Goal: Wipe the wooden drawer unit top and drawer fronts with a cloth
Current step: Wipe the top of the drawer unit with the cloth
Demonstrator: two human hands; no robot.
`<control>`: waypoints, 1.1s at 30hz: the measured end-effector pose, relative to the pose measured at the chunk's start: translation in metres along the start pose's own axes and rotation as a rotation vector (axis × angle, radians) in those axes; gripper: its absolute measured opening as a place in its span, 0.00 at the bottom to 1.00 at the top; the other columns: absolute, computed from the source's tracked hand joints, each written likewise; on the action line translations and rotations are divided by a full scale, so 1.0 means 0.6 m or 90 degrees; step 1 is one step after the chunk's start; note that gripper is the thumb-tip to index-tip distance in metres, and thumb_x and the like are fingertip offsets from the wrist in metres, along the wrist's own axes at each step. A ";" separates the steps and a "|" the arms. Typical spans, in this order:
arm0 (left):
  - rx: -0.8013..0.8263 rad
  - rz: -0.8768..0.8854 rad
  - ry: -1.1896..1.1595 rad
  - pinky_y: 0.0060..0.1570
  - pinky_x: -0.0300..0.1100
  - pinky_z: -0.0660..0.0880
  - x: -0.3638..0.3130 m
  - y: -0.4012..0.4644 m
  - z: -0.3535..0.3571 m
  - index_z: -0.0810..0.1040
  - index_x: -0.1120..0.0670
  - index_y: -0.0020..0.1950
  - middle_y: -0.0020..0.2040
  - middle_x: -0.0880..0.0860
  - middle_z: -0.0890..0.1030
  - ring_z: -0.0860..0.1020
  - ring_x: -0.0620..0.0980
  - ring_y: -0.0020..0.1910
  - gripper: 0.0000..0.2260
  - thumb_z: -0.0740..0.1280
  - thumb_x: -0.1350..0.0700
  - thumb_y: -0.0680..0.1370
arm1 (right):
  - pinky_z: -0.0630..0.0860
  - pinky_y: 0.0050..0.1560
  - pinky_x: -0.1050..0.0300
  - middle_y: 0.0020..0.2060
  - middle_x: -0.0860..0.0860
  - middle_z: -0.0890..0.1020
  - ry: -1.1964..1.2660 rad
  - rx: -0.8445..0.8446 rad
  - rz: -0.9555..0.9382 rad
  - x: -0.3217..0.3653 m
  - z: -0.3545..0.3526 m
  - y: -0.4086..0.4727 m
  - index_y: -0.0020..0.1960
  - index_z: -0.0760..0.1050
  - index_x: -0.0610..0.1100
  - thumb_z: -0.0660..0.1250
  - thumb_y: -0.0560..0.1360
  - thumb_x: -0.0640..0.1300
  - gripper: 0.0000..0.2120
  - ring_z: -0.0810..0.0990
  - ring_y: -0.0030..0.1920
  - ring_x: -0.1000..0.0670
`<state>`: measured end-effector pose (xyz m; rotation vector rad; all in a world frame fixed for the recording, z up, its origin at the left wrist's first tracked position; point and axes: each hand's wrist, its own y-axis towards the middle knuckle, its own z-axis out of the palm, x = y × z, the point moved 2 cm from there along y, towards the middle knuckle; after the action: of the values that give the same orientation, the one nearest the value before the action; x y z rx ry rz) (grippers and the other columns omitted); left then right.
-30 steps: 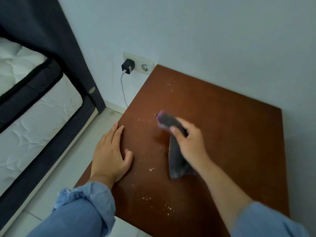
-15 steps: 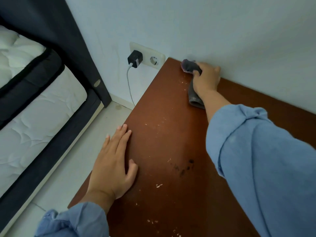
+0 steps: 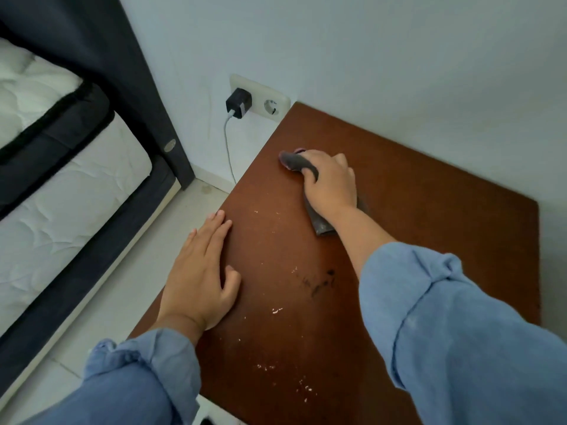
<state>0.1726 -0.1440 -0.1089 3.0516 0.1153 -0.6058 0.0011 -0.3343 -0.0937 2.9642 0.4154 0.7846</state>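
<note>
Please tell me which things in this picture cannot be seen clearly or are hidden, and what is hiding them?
- Drawer fronts: not visible in the head view; only the wooden top shows from above.
- Cloth: its middle is covered by the right hand.
- Near right corner of the top: hidden by the right sleeve.
- Charger cable: its lower end disappears behind the top's edge.
- Wood under the left hand: covered by the palm.

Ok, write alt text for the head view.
A right hand presses a dark cloth on a brown wooden top dotted with white specks, while the left hand rests flat near its edge.
</note>
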 end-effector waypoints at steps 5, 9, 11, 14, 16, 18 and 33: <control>-0.016 0.002 0.004 0.76 0.44 0.47 -0.001 0.000 0.000 0.58 0.54 0.77 0.78 0.53 0.57 0.54 0.48 0.77 0.32 0.52 0.47 0.72 | 0.68 0.52 0.54 0.60 0.62 0.76 0.010 0.022 -0.060 0.042 0.005 -0.124 0.62 0.72 0.59 0.59 0.78 0.45 0.15 0.70 0.53 0.52; -0.033 0.015 -0.010 0.75 0.42 0.45 -0.003 0.002 0.001 0.60 0.55 0.76 0.77 0.54 0.58 0.55 0.49 0.76 0.32 0.51 0.48 0.72 | 0.67 0.50 0.57 0.59 0.64 0.76 0.004 0.056 -0.088 0.066 0.006 -0.224 0.63 0.72 0.59 0.61 0.77 0.45 0.17 0.69 0.50 0.53; -0.039 0.013 -0.017 0.75 0.42 0.45 -0.002 -0.001 0.002 0.60 0.55 0.76 0.77 0.54 0.58 0.55 0.49 0.76 0.32 0.51 0.48 0.72 | 0.66 0.48 0.58 0.58 0.64 0.77 0.011 0.066 -0.105 0.078 0.005 -0.270 0.62 0.73 0.58 0.61 0.76 0.44 0.17 0.69 0.48 0.54; -0.052 0.006 -0.028 0.75 0.43 0.46 -0.001 -0.003 0.003 0.61 0.56 0.76 0.77 0.54 0.59 0.56 0.49 0.76 0.33 0.49 0.48 0.71 | 0.66 0.47 0.60 0.57 0.62 0.78 0.027 0.064 -0.128 0.090 0.006 -0.319 0.61 0.75 0.56 0.62 0.76 0.43 0.16 0.70 0.48 0.55; -0.054 0.003 -0.029 0.75 0.42 0.46 -0.001 -0.003 0.004 0.62 0.57 0.75 0.77 0.54 0.60 0.56 0.50 0.76 0.32 0.50 0.49 0.72 | 0.68 0.47 0.60 0.56 0.61 0.79 0.042 0.057 -0.123 0.091 0.007 -0.336 0.61 0.75 0.54 0.63 0.76 0.42 0.16 0.71 0.48 0.55; -0.052 0.000 -0.042 0.75 0.42 0.46 -0.003 -0.005 0.004 0.62 0.57 0.75 0.77 0.55 0.60 0.56 0.50 0.76 0.32 0.51 0.49 0.71 | 0.71 0.49 0.60 0.54 0.59 0.80 0.061 0.063 -0.109 0.087 0.009 -0.341 0.61 0.76 0.53 0.62 0.76 0.42 0.16 0.72 0.49 0.55; -0.090 0.120 -0.070 0.73 0.34 0.42 -0.032 0.155 -0.016 0.64 0.58 0.75 0.75 0.56 0.64 0.58 0.48 0.75 0.28 0.51 0.53 0.74 | 0.66 0.66 0.52 0.56 0.41 0.67 0.253 -0.117 0.195 0.036 -0.060 0.047 0.70 0.69 0.45 0.54 0.82 0.42 0.17 0.71 0.62 0.38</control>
<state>0.1659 -0.2377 -0.0918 2.8435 -0.1243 -0.7168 0.0084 -0.3564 -0.0489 2.7255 -0.1024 1.3691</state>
